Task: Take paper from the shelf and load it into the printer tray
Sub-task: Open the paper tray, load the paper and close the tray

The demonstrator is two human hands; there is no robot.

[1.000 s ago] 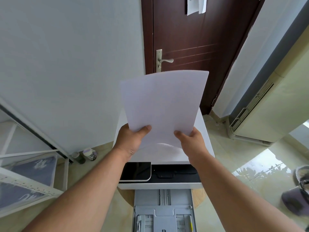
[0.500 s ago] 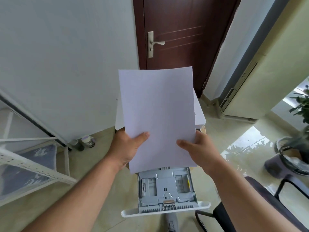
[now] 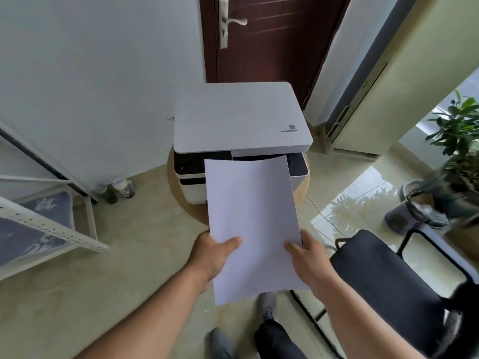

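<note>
While your left hand (image 3: 212,257) and right hand (image 3: 307,260) each pinch a near side edge of the paper (image 3: 252,229), thumbs on top, keep the sheets flat and square. They hang in the air in front of the printer (image 3: 241,120), hiding the tray beneath. You should lower the far edge first, then slide it level toward the printer.

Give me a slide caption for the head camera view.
Both hands, left and right, hold white paper before the printer.
</note>
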